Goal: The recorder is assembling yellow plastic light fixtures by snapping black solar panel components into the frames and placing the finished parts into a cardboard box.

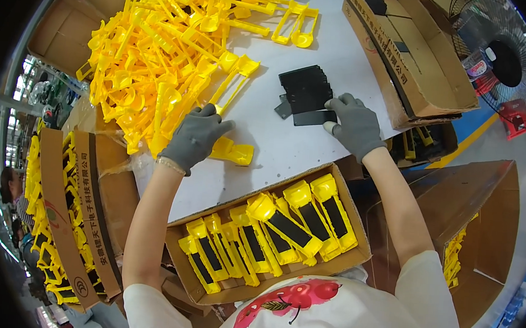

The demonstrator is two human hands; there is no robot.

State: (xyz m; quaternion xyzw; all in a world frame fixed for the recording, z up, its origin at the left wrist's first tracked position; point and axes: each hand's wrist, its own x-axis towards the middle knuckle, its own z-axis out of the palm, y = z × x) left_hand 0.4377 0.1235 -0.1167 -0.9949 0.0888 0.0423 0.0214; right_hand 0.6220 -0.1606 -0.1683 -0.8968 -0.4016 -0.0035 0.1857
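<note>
Left hand (196, 136) clamped on a yellow frame (232, 151), right hand (356, 125) pinching a black strip (314, 117) off the stack (305, 88), could easily drag neighbouring strips askew.

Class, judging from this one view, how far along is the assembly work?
Done: about ten yellow parts fitted with black strips fill the cardboard box. In hand: the left hand rests on a yellow part; the right hand touches the black strip stack. Left: a large yellow parts pile.
</note>
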